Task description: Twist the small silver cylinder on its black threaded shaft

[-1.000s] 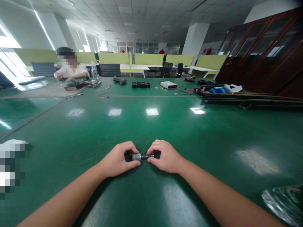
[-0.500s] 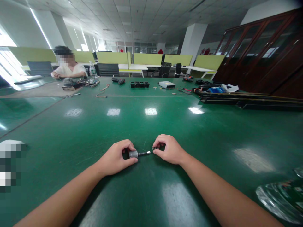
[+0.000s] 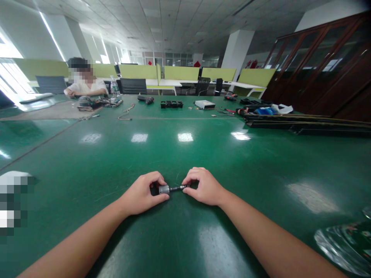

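My left hand (image 3: 141, 195) is closed round a grey metal cylinder (image 3: 164, 189), thumb on the near side and fingers on the far side. From the cylinder's right end a thin dark shaft (image 3: 174, 189) points toward my right hand (image 3: 206, 188). Between thumb and fingertips my right hand pinches a small dark coil spring (image 3: 186, 186). The spring is at the shaft's bright tip and seems to sit around it; the fingertips hide part of this. Both hands are low over the green table (image 3: 162, 150).
At the far side are a power drill (image 3: 145, 99), a black plastic frame (image 3: 171, 104), a white box-shaped device (image 3: 205, 104) and dark metal strips (image 3: 290, 122). A person (image 3: 87, 88) sits at the far left. A clear plastic container (image 3: 339, 247) stands at the lower right.
My right hand has moved left, bringing the spring from just off the shaft's end to its tip. My left hand and the cylinder have stayed nearly still.
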A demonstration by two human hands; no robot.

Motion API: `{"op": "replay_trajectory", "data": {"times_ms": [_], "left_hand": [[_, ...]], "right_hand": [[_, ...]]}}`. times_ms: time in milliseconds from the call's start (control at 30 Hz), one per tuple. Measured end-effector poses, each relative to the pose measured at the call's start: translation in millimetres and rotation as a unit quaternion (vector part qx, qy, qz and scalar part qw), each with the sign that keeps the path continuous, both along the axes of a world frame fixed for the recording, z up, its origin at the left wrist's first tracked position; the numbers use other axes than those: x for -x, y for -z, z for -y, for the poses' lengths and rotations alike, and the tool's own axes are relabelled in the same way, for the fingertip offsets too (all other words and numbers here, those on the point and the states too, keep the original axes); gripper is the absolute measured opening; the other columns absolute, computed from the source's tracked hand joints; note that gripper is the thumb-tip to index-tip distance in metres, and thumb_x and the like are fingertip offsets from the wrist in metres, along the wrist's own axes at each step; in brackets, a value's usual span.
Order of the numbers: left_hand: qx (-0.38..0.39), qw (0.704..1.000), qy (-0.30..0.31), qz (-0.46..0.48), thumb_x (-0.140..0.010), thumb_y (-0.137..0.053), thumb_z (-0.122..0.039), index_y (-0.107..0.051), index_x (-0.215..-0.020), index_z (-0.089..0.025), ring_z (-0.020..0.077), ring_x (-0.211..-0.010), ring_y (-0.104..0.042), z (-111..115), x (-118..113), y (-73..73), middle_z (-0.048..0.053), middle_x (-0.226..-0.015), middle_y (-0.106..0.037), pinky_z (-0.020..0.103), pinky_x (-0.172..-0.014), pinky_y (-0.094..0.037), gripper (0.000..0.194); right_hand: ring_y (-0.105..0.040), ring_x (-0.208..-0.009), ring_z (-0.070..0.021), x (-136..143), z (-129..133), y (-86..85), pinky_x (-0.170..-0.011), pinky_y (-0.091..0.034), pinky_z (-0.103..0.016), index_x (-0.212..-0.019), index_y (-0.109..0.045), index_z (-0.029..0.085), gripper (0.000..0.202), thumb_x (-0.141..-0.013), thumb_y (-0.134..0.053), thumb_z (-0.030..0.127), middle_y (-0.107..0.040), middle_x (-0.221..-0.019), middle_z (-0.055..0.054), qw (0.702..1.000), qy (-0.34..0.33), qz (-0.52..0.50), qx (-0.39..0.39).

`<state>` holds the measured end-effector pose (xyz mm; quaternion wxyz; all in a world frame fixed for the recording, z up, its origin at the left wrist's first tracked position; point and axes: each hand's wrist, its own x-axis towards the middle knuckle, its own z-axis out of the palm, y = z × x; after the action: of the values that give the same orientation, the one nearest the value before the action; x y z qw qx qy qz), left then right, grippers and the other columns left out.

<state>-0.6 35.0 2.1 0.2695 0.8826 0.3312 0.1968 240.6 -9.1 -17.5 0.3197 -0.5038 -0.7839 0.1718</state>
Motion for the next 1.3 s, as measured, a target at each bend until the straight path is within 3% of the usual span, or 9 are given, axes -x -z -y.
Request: {"op": "replay_trajectory", "data": {"times_ms": [133, 200, 400, 533, 933, 1300], "left_hand": [[0.015, 0.999, 0.019, 0.027, -0.075, -0.074, -0.026, -0.062, -0.089, -0.019, 0.0184, -0.083, -0.06, 0, 1, 2.6, 0.002, -0.091, -0.065, 0.028, -0.074, -0.046, 0.02], [0.02, 0.999, 0.028, 0.036, -0.073, -0.076, -0.026, -0.063, -0.091, -0.019, 0.0189, -0.086, -0.061, 0, 1, 2.7, 0.002, -0.093, -0.065, 0.029, -0.077, -0.047, 0.023], [0.021, 0.999, 0.034, 0.026, -0.085, -0.065, -0.032, -0.064, -0.094, -0.019, 0.0182, -0.083, -0.062, 2, 1, -1.5, 0.003, -0.091, -0.067, 0.028, -0.074, -0.046, 0.016], [0.022, 0.999, 0.024, 0.014, -0.082, -0.067, -0.031, -0.065, -0.094, -0.019, 0.0181, -0.081, -0.061, 3, 0, -2.3, 0.003, -0.09, -0.067, 0.028, -0.072, -0.046, 0.017], [0.025, 0.999, 0.029, 0.014, -0.079, -0.071, -0.028, -0.063, -0.093, -0.018, 0.0185, -0.083, -0.061, 0, 1, 3.4, 0.002, -0.091, -0.065, 0.029, -0.075, -0.046, 0.019], [0.016, 0.999, 0.033, 0.019, -0.079, -0.071, -0.027, -0.063, -0.093, -0.019, 0.0182, -0.083, -0.061, 0, 1, 3.1, 0.002, -0.091, -0.065, 0.028, -0.074, -0.046, 0.018]], "right_hand": [[-0.062, -0.08, -0.0164, 13, 5, -0.1, -0.082, -0.044, -0.034, -0.106, -0.069, 0.024, 0.04, -0.07, -0.076, 0.009, -0.071, -0.085, 0.001, 0.999, -0.023, -0.034, 0.001], [-0.062, -0.081, -0.0167, 17, 6, 0.5, -0.083, -0.043, -0.035, -0.108, -0.068, 0.024, 0.042, -0.07, -0.076, 0.008, -0.071, -0.086, 0.001, 0.999, -0.033, -0.033, -0.005], [-0.062, -0.08, -0.0165, 16, 7, 0.6, -0.082, -0.042, -0.034, -0.099, -0.069, 0.022, 0.027, -0.075, -0.073, 0.011, -0.071, -0.084, 0.0, 0.999, -0.036, -0.029, -0.012], [-0.061, -0.081, -0.0175, 16, 8, -1.1, -0.081, -0.041, -0.034, -0.09, -0.07, 0.021, 0.016, -0.076, -0.073, 0.013, -0.071, -0.083, -0.001, 0.999, -0.047, -0.01, -0.013], [-0.061, -0.087, -0.0185, 17, 7, 0.9, -0.084, -0.04, -0.035, -0.097, -0.073, 0.022, 0.019, -0.078, -0.076, 0.021, -0.072, -0.089, -0.001, 0.998, -0.063, 0.017, -0.008], [-0.061, -0.086, -0.0175, 18, 7, -0.8, -0.083, -0.04, -0.034, -0.094, -0.073, 0.022, 0.017, -0.078, -0.075, 0.019, -0.072, -0.087, 0.0, 0.998, -0.061, 0.014, -0.004]]}}
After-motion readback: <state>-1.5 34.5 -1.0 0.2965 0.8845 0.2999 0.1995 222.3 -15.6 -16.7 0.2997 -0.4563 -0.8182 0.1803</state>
